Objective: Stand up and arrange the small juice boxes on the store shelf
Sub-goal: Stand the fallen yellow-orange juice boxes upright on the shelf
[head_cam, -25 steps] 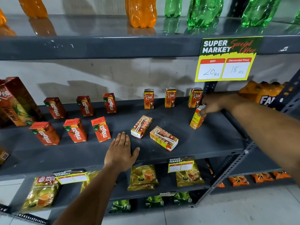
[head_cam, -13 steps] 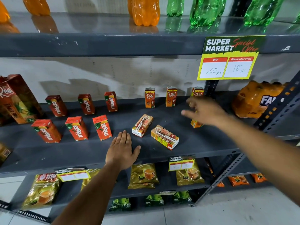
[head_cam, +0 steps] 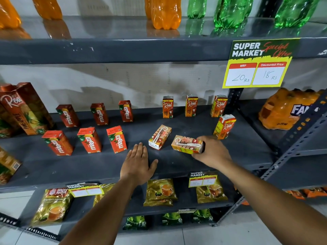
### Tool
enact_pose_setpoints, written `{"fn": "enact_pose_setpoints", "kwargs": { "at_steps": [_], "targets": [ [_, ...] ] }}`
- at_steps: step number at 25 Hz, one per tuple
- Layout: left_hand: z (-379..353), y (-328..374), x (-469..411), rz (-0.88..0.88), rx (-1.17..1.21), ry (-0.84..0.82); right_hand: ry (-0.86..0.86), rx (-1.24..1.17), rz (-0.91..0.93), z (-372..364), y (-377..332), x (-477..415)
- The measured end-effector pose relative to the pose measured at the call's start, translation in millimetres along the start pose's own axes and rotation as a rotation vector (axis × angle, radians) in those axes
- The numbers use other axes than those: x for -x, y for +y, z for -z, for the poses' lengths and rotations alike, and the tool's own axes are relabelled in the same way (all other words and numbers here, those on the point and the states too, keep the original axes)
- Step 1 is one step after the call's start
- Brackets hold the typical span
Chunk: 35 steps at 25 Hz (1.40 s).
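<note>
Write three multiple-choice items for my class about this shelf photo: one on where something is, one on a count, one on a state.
1. Where does the left hand rest?
A. Flat on the shelf, in front of the Maaza boxes and the fallen boxes
B. On the price sign
C. On a green bottle

2. How many small Real juice boxes lie on their sides?
A. None
B. Two
C. Five

3. What is the right hand doing?
A. Hanging free
B. Closing on the right fallen box
C. Holding a tea packet

Answers:
1. A, the palm lies on the grey shelf near its front edge.
2. B, the left fallen box and the one at the right hand lie straw side up; four others stand.
3. B, its fingers wrap that box's end.
</note>
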<state>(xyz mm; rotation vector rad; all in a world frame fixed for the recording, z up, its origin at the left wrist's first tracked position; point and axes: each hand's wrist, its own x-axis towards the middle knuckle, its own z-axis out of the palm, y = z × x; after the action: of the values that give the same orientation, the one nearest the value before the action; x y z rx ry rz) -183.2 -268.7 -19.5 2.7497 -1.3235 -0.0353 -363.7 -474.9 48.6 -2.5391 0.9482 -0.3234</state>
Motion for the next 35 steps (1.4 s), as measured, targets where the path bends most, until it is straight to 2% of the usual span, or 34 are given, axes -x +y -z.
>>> {"fn": "enact_pose_setpoints", "kwargs": {
  "at_steps": [5,8,12,15,17,20,22,25,35],
  "targets": [
    [-1.5,-0.5,-0.6,0.003,0.007,0.014,-0.164,0.155,-0.063,5.5,4.3,-9.8],
    [-2.7,-0.4,-0.6,-0.002,0.007,0.02,-0.252,0.168,-0.082,4.2,-1.1,-15.9],
    [-2.4,-0.8,0.2,0.002,0.006,0.023,-0.314,0.202,-0.097,0.0,-8.1,-19.3],
    [-2.5,-0.1,-0.5,0.003,0.006,0.019,-0.299,0.215,-0.072,11.5,-11.8,-23.8],
    [-2.4,0.1,-0.8,0.006,-0.001,0.013,-0.235,0.287,0.04,31.4,-18.5,-33.8],
    [-1.8,-0.2,-1.3,0.011,-0.003,0.002,-0.09,0.561,0.376,59.6,-26.9,-56.0],
    [-1.5,0.2,-0.2,0.008,0.001,0.008,-0.108,0.647,0.505,73.9,-28.9,-69.2],
    [-0.9,0.9,0.8,0.01,0.005,0.011,-0.266,0.881,0.696,83.8,-24.9,-87.5],
    [-3.4,0.0,-1.3,0.01,0.002,0.027,-0.274,0.824,0.764,98.8,-26.4,-114.2]
  ]
}}
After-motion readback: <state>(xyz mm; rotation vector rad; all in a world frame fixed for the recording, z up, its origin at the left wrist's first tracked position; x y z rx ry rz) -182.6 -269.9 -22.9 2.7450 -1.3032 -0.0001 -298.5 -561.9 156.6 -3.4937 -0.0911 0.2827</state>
